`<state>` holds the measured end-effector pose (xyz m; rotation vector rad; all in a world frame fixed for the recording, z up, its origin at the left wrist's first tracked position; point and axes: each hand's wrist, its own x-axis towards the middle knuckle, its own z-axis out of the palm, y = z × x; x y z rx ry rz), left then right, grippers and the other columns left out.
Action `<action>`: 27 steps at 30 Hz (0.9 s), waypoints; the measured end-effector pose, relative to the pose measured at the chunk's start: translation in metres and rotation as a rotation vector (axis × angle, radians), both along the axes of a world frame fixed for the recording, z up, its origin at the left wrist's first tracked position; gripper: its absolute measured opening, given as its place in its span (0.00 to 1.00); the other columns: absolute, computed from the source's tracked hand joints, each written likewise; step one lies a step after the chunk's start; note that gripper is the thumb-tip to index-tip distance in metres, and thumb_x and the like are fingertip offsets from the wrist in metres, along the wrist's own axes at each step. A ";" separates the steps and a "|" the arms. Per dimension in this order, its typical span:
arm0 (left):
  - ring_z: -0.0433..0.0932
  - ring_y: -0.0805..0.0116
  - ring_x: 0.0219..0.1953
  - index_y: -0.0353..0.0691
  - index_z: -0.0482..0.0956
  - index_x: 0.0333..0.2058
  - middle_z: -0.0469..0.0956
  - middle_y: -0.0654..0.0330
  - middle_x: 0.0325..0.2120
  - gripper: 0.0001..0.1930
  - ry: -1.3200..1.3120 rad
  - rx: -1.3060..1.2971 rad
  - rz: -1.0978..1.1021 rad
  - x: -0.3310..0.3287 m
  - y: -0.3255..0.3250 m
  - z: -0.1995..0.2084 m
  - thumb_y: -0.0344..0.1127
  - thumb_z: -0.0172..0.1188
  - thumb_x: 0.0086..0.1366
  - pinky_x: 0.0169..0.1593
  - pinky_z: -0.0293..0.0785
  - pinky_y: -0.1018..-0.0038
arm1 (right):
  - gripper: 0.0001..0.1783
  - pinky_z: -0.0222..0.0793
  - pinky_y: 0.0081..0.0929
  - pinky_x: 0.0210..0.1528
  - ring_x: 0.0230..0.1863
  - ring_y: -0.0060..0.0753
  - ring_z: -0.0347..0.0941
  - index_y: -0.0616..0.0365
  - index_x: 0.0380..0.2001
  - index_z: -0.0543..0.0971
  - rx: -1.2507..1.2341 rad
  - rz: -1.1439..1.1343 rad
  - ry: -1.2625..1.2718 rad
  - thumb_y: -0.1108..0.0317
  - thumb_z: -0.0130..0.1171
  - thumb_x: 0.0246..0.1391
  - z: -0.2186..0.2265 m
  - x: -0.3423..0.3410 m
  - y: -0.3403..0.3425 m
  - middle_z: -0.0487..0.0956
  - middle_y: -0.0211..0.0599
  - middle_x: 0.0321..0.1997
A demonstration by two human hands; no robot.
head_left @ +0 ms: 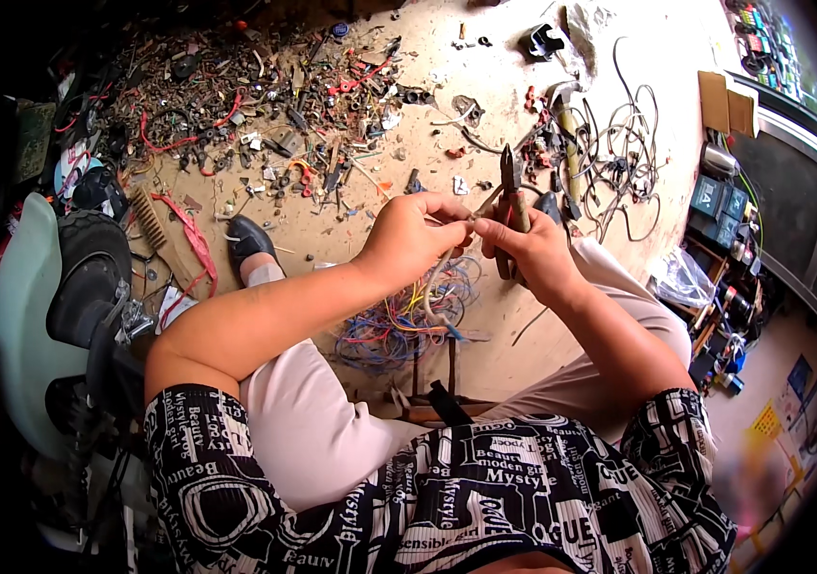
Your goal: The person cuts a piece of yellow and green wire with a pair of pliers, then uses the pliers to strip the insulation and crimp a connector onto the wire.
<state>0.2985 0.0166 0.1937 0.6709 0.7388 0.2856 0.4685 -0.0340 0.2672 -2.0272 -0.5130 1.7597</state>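
Observation:
My left hand (410, 234) is closed in a pinch on a greyish cable (431, 292), whose loose length hangs down over a heap of thin coloured wires (399, 330). Right beside it, my right hand (537, 251) is wrapped around pliers (509, 177), their jaws pointing up and away from me. The thumb and forefinger of that hand meet the left fingertips at the cable. Exactly how the cable's end sits between the fingers is hidden.
Scrap bits (284, 105) cover the floor at the far left. Tangled dark cables (633, 143) lie at the right, near a black plastic piece (542, 41). A wooden-handled brush (152, 220) and a wheel (92, 253) are at the left. Cardboard (726, 103) and dark boxes (719, 206) stand far right.

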 end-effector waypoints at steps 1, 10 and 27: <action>0.78 0.76 0.29 0.31 0.79 0.36 0.79 0.61 0.26 0.08 0.001 -0.002 -0.001 0.000 0.000 0.001 0.27 0.58 0.59 0.35 0.75 0.78 | 0.09 0.56 0.15 0.22 0.20 0.14 0.64 0.55 0.29 0.76 -0.002 -0.001 0.001 0.61 0.60 0.55 0.000 0.000 0.000 0.75 0.26 0.21; 0.77 0.75 0.31 0.33 0.76 0.35 0.78 0.62 0.27 0.08 -0.077 -0.062 -0.031 -0.001 -0.004 0.002 0.26 0.63 0.57 0.36 0.74 0.78 | 0.09 0.55 0.16 0.13 0.16 0.15 0.63 0.57 0.27 0.75 -0.015 0.014 0.096 0.64 0.60 0.55 -0.001 0.007 0.000 0.73 0.28 0.20; 0.78 0.71 0.29 0.31 0.72 0.41 0.77 0.58 0.30 0.08 -0.089 -0.441 0.057 -0.012 0.009 -0.004 0.28 0.55 0.65 0.36 0.79 0.75 | 0.16 0.59 0.17 0.16 0.18 0.19 0.68 0.59 0.34 0.75 -0.181 0.076 0.191 0.56 0.51 0.61 0.017 0.008 0.009 0.76 0.31 0.23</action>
